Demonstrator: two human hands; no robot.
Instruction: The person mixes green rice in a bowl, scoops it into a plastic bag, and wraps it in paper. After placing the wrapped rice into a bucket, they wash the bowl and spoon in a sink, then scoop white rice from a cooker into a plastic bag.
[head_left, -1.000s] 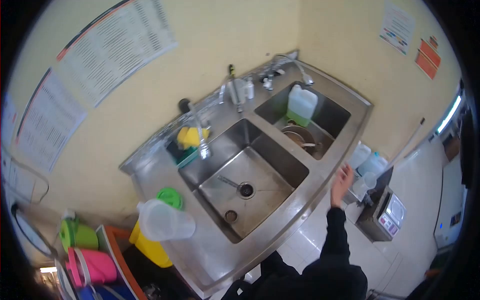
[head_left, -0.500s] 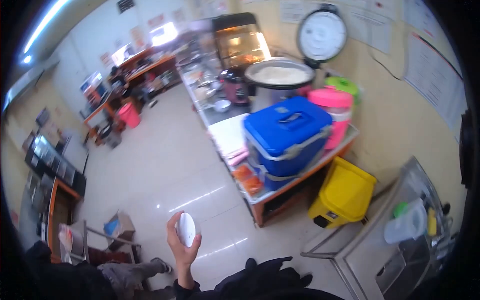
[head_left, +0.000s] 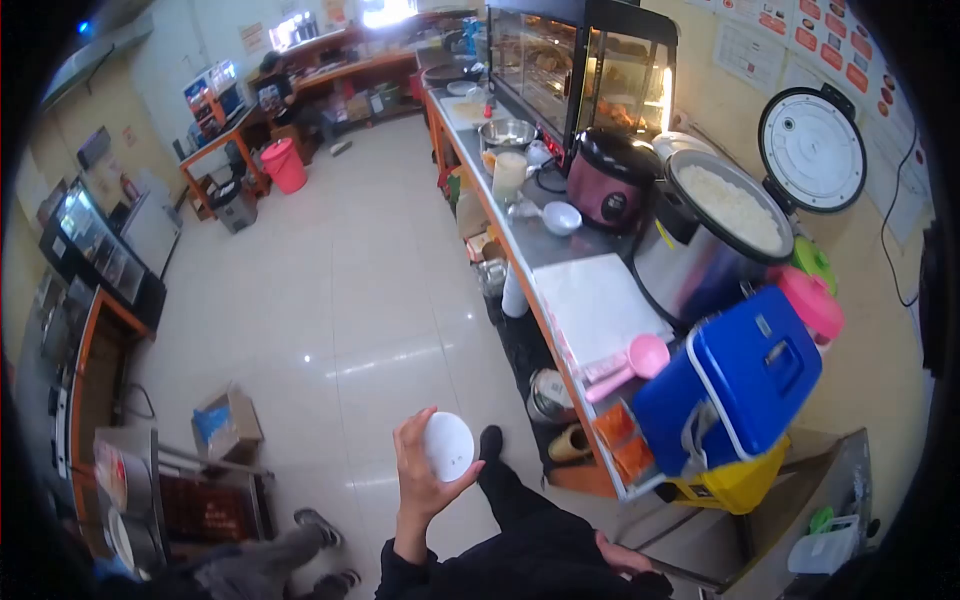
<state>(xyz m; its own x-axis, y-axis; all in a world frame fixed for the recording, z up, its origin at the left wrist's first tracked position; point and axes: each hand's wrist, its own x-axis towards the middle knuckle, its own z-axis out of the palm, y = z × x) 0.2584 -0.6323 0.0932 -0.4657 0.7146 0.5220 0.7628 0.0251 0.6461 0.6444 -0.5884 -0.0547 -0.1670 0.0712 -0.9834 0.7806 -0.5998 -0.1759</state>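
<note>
My left hand [head_left: 425, 475] grips a small white bowl [head_left: 450, 447] by its side, thumb on the near side and fingers along the far left. The bowl is tilted so its inside faces me, with a few small specks in it. It is held in the air above the tiled floor. Down at my right side, my right hand [head_left: 622, 556] shows only in part beside my dark clothing, and its fingers cannot be made out. To the right stands a large cooker [head_left: 690, 250] with its lid [head_left: 812, 150] raised and white rice [head_left: 733, 208] inside.
The metal-topped counter [head_left: 545, 310] carries a pink scoop [head_left: 630, 367], blue cooler box [head_left: 735, 380], orange packets [head_left: 622, 443], maroon rice cooker [head_left: 612, 180] and another white bowl [head_left: 562, 218]. A glass display case [head_left: 580, 75] stands behind. Another person's legs [head_left: 265, 560] are at lower left, near a cardboard box [head_left: 228, 430].
The view has turned and moved closer to the counter, bringing the rice cooker nearer. My left hand still holds the bowl, now further right in view. My right hand has come into view.
</note>
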